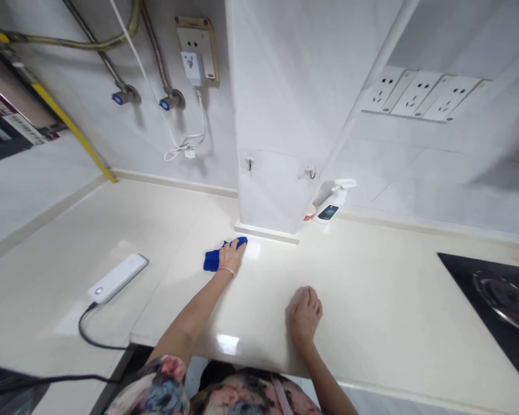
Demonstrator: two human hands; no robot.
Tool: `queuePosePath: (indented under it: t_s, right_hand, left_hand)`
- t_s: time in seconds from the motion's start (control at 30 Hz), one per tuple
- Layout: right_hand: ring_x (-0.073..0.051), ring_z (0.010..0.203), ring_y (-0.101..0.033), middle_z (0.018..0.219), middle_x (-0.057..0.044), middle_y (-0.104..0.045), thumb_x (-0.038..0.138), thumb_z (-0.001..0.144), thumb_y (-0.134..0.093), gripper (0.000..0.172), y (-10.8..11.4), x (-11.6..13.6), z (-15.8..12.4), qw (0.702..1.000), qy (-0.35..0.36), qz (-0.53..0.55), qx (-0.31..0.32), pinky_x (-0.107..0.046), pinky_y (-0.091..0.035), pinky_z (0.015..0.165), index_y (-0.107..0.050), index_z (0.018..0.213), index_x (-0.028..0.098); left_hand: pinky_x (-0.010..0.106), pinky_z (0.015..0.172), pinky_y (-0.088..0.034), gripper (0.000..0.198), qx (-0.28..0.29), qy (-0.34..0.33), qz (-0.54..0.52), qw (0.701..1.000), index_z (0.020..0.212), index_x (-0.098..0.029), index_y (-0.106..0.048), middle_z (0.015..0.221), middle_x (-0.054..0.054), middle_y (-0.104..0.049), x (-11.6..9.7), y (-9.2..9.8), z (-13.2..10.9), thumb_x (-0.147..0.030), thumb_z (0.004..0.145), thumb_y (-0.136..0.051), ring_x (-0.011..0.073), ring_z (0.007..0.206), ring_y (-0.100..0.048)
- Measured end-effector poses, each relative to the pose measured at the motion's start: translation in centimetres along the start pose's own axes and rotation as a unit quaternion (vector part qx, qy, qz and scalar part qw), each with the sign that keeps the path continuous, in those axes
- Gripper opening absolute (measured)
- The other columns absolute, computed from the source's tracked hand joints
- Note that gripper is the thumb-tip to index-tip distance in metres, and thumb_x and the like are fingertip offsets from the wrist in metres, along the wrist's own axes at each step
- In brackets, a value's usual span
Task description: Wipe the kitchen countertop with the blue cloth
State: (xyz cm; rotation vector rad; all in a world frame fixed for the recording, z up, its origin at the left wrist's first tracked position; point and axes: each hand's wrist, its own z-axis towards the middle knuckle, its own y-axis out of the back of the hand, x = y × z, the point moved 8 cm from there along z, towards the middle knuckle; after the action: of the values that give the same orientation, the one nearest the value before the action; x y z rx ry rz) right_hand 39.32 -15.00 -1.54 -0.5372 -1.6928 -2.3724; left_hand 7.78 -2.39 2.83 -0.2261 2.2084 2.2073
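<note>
My left hand (pixel 231 256) is pressed on a blue cloth (pixel 211 260) with its fingers over the fabric. The cloth lies bunched on the cream countertop (pixel 363 300), just in front of the foot of the wall pillar (pixel 281 115). A thin bracelet circles my left wrist. Nearer the counter's front edge, my right hand (pixel 306 314) rests on the surface with its fingers curled in, and nothing shows in it.
A white spray bottle (pixel 332 203) stands by the pillar, partly covering a small cup (pixel 309 212). At left lies a white power bank (pixel 119 278) with a black cable. A black cooktop (pixel 497 305) sits at right. Sockets (pixel 419 95), water valves (pixel 168 102) and a yellow pipe (pixel 73 129) line the walls.
</note>
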Motion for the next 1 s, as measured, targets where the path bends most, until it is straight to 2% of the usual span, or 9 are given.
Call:
queuePosePath:
  t_s: [0.13, 0.23, 0.3, 0.4, 0.47, 0.53, 0.7, 0.87, 1.0]
  right_hand:
    - [-0.032, 0.14, -0.044, 0.15, -0.024, -0.051, 0.016, 0.089, -0.038, 0.058, 0.0, 0.0, 0.0, 1.0, 0.005, 0.011, 0.001, -0.051, -0.027, 0.119, -0.051, 0.145, 0.006]
    - [-0.031, 0.14, -0.044, 0.15, -0.023, -0.051, 0.016, 0.088, -0.039, 0.057, -0.2, -0.1, 0.0, 1.0, 0.001, 0.008, 0.003, -0.05, -0.027, 0.119, -0.053, 0.143, 0.007]
    - [-0.03, 0.14, -0.044, 0.15, -0.021, -0.052, 0.016, 0.088, -0.04, 0.057, -0.2, 0.0, 0.0, 1.0, 0.0, 0.004, 0.002, -0.049, -0.026, 0.12, -0.053, 0.142, 0.007]
    - [-0.029, 0.14, -0.043, 0.149, -0.02, -0.053, 0.016, 0.088, -0.04, 0.056, 0.0, 0.2, 0.1, 1.0, 0.006, -0.004, 0.001, -0.048, -0.027, 0.12, -0.054, 0.142, 0.007]
    - [-0.029, 0.14, -0.043, 0.149, -0.02, -0.053, 0.016, 0.089, -0.039, 0.055, 0.1, 0.3, 0.1, 1.0, 0.008, -0.013, -0.001, -0.047, -0.027, 0.12, -0.054, 0.142, 0.007]
    - [-0.028, 0.14, -0.043, 0.149, -0.019, -0.053, 0.016, 0.089, -0.039, 0.056, 0.1, 0.3, 0.1, 1.0, 0.004, -0.024, -0.003, -0.046, -0.026, 0.121, -0.053, 0.142, 0.008]
    - [-0.028, 0.14, -0.043, 0.15, -0.019, -0.052, 0.017, 0.088, -0.039, 0.058, -0.2, 0.1, -0.2, 0.999, 0.003, -0.034, -0.004, -0.047, -0.026, 0.121, -0.051, 0.144, 0.008]
    - [-0.028, 0.14, -0.044, 0.15, -0.019, -0.051, 0.019, 0.088, -0.038, 0.057, -0.4, 0.0, -0.3, 0.999, 0.0, -0.045, -0.005, -0.047, -0.026, 0.121, -0.051, 0.143, 0.009]
    - [-0.028, 0.141, -0.043, 0.151, -0.018, -0.052, 0.017, 0.088, -0.038, 0.057, -0.2, 0.4, -0.2, 0.999, -0.003, -0.053, 0.002, -0.047, -0.026, 0.121, -0.05, 0.144, 0.01]
  left_hand:
    - [0.047, 0.106, -0.048, 0.06, -0.047, 0.005, -0.027, 0.999, 0.148, -0.037, -0.057, 0.155, 0.007, -0.051, -1.3, -0.1, -2.5, -0.01, 0.097, -0.038, 0.0294, 0.123, -0.055]
    - [0.044, 0.109, -0.048, 0.057, -0.059, -0.01, -0.077, 0.995, 0.145, -0.037, -0.059, 0.153, 0.005, -0.054, -1.0, 0.1, -3.2, -0.013, 0.096, -0.044, 0.0274, 0.125, -0.058]
    - [0.04, 0.11, -0.049, 0.053, -0.063, 0.006, -0.151, 0.986, 0.147, -0.034, -0.058, 0.15, 0.005, -0.056, 0.3, 0.7, -2.4, -0.018, 0.098, -0.044, 0.0251, 0.127, -0.059]
    - [0.041, 0.112, -0.049, 0.051, -0.098, 0.111, -0.27, 0.951, 0.152, -0.021, -0.051, 0.144, 0.012, -0.062, 4.0, 2.1, 0.2, -0.031, 0.103, -0.043, 0.0261, 0.129, -0.06]
    - [0.044, 0.115, -0.047, 0.053, -0.135, 0.171, -0.308, 0.926, 0.151, -0.014, -0.051, 0.141, 0.015, -0.064, 6.0, 3.1, 2.2, -0.034, 0.103, -0.043, 0.0279, 0.13, -0.06]
    - [0.043, 0.119, -0.044, 0.051, -0.163, 0.187, -0.311, 0.918, 0.148, -0.01, -0.053, 0.142, 0.017, -0.063, 6.7, 4.0, 4.0, -0.031, 0.102, -0.041, 0.0278, 0.133, -0.058]
    - [0.043, 0.121, -0.042, 0.051, -0.168, 0.179, -0.289, 0.925, 0.144, -0.006, -0.056, 0.158, 0.02, -0.045, 4.6, 3.6, 6.9, -0.027, 0.1, -0.043, 0.0303, 0.145, -0.046]
    - [0.049, 0.098, -0.059, 0.061, -0.061, 0.101, -0.123, 0.985, 0.153, -0.004, -0.046, 0.165, 0.025, -0.031, -0.3, 1.1, 7.8, -0.01, 0.094, -0.035, 0.0335, 0.119, -0.063]
    - [0.046, 0.091, -0.062, 0.066, -0.027, 0.091, -0.048, 0.994, 0.156, 0.002, -0.038, 0.165, 0.033, -0.023, -2.0, 0.6, 7.8, -0.004, 0.091, -0.032, 0.0343, 0.112, -0.066]
